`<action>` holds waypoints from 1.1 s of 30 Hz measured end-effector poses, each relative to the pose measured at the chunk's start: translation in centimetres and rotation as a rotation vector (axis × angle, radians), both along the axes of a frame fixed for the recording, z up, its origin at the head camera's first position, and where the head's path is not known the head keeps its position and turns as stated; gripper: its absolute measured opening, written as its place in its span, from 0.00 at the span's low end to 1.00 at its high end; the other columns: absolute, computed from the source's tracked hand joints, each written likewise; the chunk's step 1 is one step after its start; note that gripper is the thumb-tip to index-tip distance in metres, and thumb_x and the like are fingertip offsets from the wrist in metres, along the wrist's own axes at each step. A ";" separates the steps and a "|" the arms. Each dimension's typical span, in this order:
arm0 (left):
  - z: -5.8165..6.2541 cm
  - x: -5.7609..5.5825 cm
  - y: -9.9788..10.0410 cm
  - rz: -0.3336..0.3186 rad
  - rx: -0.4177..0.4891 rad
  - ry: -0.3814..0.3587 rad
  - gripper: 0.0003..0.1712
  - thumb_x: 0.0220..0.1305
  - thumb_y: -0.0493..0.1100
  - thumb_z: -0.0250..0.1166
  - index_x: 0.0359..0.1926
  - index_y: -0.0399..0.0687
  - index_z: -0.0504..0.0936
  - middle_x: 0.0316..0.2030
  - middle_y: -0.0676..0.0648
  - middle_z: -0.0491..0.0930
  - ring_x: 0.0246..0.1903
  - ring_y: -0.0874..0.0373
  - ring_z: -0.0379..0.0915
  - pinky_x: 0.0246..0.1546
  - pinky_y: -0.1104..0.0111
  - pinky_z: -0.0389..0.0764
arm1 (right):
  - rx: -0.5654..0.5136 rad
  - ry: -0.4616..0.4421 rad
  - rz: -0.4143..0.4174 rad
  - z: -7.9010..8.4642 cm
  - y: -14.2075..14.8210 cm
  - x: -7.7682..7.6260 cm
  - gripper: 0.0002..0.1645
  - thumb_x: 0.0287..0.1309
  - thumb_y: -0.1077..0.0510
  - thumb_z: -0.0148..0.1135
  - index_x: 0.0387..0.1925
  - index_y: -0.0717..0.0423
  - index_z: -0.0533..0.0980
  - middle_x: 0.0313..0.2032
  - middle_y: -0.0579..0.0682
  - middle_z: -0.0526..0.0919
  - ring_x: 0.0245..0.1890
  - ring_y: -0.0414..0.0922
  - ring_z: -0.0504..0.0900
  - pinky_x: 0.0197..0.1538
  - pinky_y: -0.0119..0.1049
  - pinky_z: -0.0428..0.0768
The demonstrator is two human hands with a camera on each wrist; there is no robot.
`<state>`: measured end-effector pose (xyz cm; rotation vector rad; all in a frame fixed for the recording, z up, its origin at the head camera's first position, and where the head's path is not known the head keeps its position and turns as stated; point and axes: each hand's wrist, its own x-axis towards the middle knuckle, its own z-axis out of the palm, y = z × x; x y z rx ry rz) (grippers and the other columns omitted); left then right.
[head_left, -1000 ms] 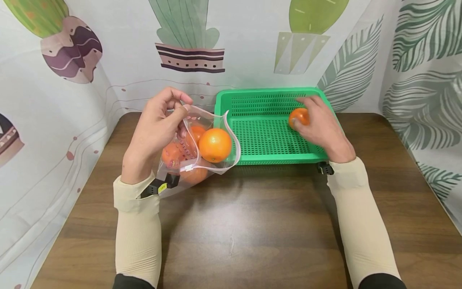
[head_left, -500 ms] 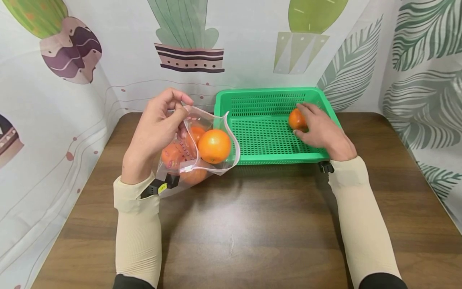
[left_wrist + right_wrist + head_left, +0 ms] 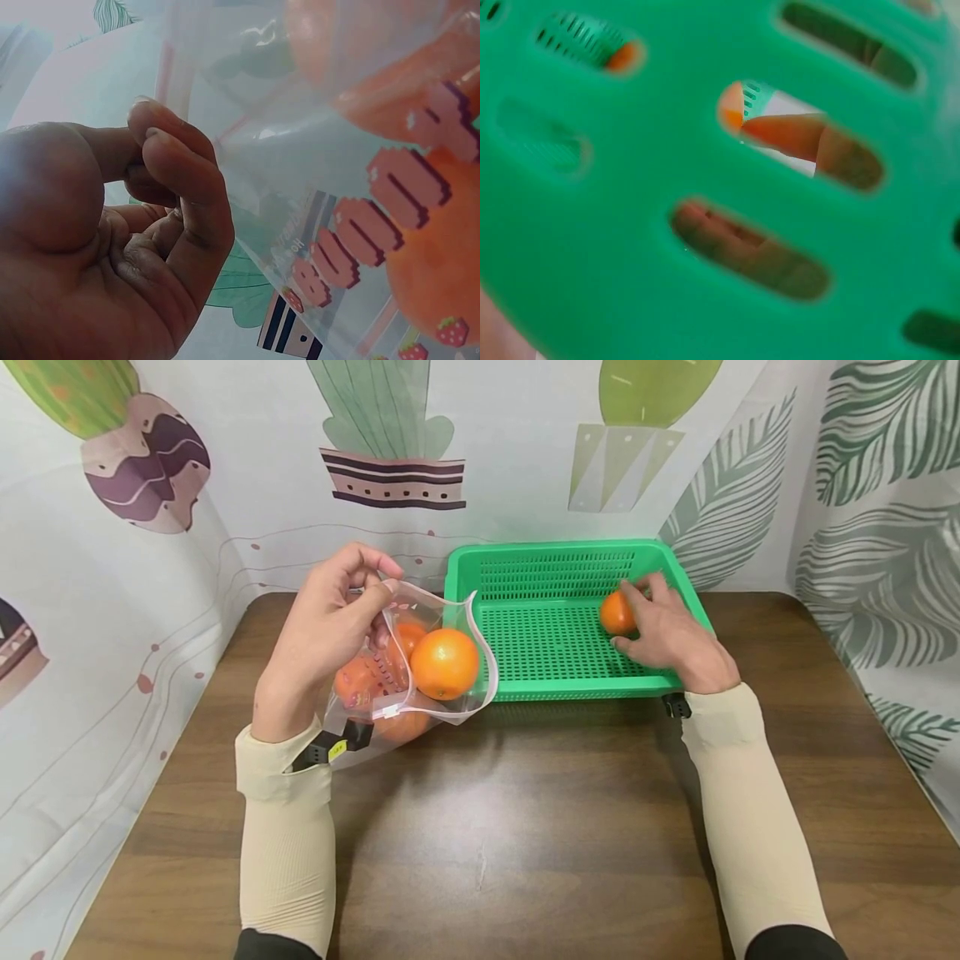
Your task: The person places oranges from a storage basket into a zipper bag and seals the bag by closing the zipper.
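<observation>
My left hand (image 3: 322,618) pinches the rim of a clear zip bag (image 3: 480,706) between thumb and fingers, and the bag's mouth gapes to the right. Pink lettering and strawberries are printed on its side in the left wrist view. Inside it lie several oranges, the front orange (image 3: 445,663) showing at the mouth. In the green basket (image 3: 540,685), my right hand (image 3: 666,625) holds a single orange (image 3: 617,612) from its right side, fingers at the top and thumb below. In the right wrist view the basket wall (image 3: 615,247) hides most of this hand.
The basket stands at the back of the brown wooden table (image 3: 525,827), against a patterned cloth backdrop (image 3: 517,443). The bag's open mouth overlaps the basket's left end in the head view.
My right hand's fingers have come down and closed in around the orange in the basket, which has shifted slightly toward me. The left hand and bag have stayed almost still.
</observation>
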<state>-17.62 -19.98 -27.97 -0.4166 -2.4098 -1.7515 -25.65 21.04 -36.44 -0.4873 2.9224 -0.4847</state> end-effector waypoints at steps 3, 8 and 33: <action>0.0 0.0 0.0 -0.001 -0.003 0.000 0.06 0.77 0.34 0.58 0.50 0.41 0.79 0.26 0.43 0.75 0.14 0.49 0.71 0.16 0.67 0.78 | 0.000 -0.003 -0.015 0.0 -0.1 0.0 0.49 0.68 0.55 0.68 0.81 0.66 0.55 0.71 0.71 0.51 0.62 0.71 0.64 0.63 0.67 0.72; 0.0 0.0 0.0 -0.003 0.005 -0.003 0.07 0.76 0.33 0.57 0.51 0.39 0.78 0.26 0.43 0.77 0.14 0.50 0.70 0.15 0.68 0.77 | -0.026 -0.008 0.004 -0.1 0.0 0.2 0.43 0.63 0.57 0.72 0.74 0.58 0.63 0.70 0.68 0.58 0.60 0.66 0.71 0.62 0.66 0.75; 0.0 0.1 0.0 -0.008 0.006 -0.006 0.07 0.76 0.33 0.58 0.50 0.39 0.79 0.28 0.42 0.78 0.15 0.49 0.70 0.16 0.67 0.78 | 0.004 -0.019 0.070 0.5 -0.2 0.7 0.38 0.57 0.53 0.78 0.66 0.62 0.73 0.57 0.67 0.75 0.53 0.63 0.75 0.51 0.60 0.81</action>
